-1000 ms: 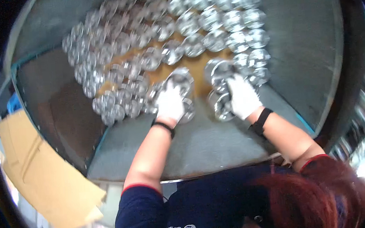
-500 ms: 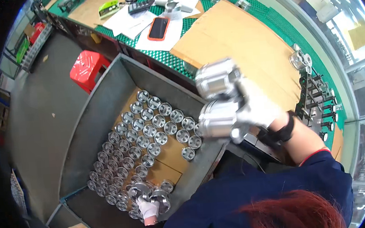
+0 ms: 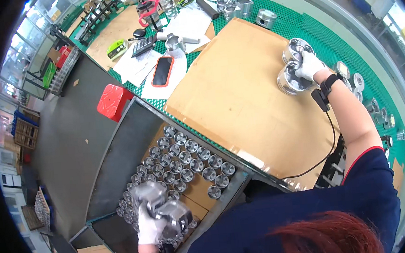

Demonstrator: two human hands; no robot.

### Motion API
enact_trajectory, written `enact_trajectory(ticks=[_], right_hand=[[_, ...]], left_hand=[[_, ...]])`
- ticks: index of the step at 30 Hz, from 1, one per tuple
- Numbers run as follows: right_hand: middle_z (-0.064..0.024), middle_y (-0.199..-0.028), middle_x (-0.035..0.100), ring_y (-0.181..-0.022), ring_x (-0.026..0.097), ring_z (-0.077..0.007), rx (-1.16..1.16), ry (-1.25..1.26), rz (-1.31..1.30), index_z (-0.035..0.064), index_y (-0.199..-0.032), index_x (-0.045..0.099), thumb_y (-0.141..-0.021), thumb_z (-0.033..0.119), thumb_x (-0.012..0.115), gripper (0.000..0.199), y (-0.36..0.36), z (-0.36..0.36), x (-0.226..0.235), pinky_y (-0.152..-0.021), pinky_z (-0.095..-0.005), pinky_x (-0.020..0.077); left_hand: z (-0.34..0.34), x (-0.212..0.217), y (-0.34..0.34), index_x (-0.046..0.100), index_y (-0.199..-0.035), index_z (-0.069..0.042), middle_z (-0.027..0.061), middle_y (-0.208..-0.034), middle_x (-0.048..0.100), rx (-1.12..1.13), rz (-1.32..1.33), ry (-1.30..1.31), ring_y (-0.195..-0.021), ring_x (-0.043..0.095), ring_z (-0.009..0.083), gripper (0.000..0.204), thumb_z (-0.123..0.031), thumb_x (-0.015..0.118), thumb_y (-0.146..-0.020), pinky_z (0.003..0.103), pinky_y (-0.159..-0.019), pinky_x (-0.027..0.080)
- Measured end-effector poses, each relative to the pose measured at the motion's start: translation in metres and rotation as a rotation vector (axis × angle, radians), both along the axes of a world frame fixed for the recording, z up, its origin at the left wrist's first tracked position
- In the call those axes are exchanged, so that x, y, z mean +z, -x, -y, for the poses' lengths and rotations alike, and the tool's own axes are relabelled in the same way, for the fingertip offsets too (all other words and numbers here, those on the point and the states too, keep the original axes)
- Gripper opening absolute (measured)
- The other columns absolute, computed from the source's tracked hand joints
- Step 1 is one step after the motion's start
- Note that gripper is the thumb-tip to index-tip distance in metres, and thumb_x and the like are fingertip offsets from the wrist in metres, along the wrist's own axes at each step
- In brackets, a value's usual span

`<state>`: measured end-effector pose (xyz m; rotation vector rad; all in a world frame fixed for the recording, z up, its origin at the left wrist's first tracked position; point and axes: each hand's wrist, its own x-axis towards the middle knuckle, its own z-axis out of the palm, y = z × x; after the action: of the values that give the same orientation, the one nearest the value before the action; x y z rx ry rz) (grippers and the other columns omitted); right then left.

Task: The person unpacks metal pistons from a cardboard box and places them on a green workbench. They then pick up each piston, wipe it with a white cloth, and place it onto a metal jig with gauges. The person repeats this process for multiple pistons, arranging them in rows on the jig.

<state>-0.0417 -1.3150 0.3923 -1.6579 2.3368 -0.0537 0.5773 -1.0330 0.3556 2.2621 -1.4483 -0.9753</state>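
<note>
Gloved in white, my right hand [image 3: 310, 66] grips two shiny metal pistons [image 3: 288, 82] side by side at the right part of the cardboard sheet [image 3: 239, 104]. Its fingertips reach into their open sides. Another pair of pistons [image 3: 149, 195], partly blurred, is in my left hand [image 3: 149, 229], also white-gloved. That hand is over the near part of a deep grey metal bin [image 3: 107, 174]. Rows of upright pistons [image 3: 185, 157] stand on cardboard inside the bin; my left hand and its pistons hide some of them.
An orange-cased phone [image 3: 163, 71], papers and a calculator [image 3: 144, 46] lie on the green mat beyond the bin. More pistons [image 3: 266, 18] stand along the bench's far edge. A red stool [image 3: 113, 102] is left of the bin. From my right wristband a cable [image 3: 330, 149] trails over the cardboard.
My right hand has carried its two pistons away from the bin to the far right of the cardboard sheet. My left hand has lifted two pistons above the others. The view has shifted.
</note>
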Motion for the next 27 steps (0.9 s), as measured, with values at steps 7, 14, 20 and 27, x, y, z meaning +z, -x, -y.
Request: enact_trajectory(ticks=[7,14,20,27], right_hand=[[-0.0285,-0.125,0.061,-0.112,0.063,-0.0427,0.040,0.270,-0.089,-0.0018,-0.122,0.058,-0.084,0.026,0.064,0.048,0.059,0.008,-0.059,-0.098,-0.0463,0.0517],[-0.0249,-0.136,0.057,-0.112,0.065,-0.0395,-0.017,0.217,-0.096,0.0054,-0.145,0.048,-0.088,0.025,0.058,0.061,0.058,0.010,-0.068,-0.095,-0.0469,0.0538],[-0.0247,-0.142,0.053,-0.114,0.064,-0.0392,0.011,0.220,-0.152,0.0054,-0.142,0.050,-0.091,0.023,0.053,0.054,0.060,0.011,-0.065,-0.095,-0.0456,0.0538],[-0.0288,-0.130,0.060,-0.116,0.060,-0.0448,0.070,0.356,-0.141,0.0033,-0.133,0.055,-0.089,0.025,0.058,0.049,0.062,0.020,-0.083,-0.099,-0.0496,0.0498]], left_hand=[[0.231,0.083,0.210,0.054,-0.130,0.002,0.0207,-0.130,0.060,-0.791,0.068,0.365,-0.123,0.059,0.0346,0.071,-0.009,0.081,-0.066,0.042,-0.104,0.049],[0.407,0.038,0.417,0.060,-0.126,0.000,0.0277,-0.125,0.062,-1.139,0.505,0.406,-0.116,0.063,0.0397,0.050,-0.022,0.065,-0.081,0.044,-0.098,0.052],[0.444,0.008,0.499,0.049,-0.139,0.000,0.0303,-0.141,0.050,-1.176,0.479,0.524,-0.125,0.057,0.0416,0.058,-0.021,0.060,-0.086,0.044,-0.105,0.048],[0.394,0.012,0.391,0.041,-0.148,-0.005,0.0247,-0.153,0.041,-0.918,-0.026,0.852,-0.135,0.048,0.0433,0.082,-0.030,0.075,-0.077,0.048,-0.112,0.042]])
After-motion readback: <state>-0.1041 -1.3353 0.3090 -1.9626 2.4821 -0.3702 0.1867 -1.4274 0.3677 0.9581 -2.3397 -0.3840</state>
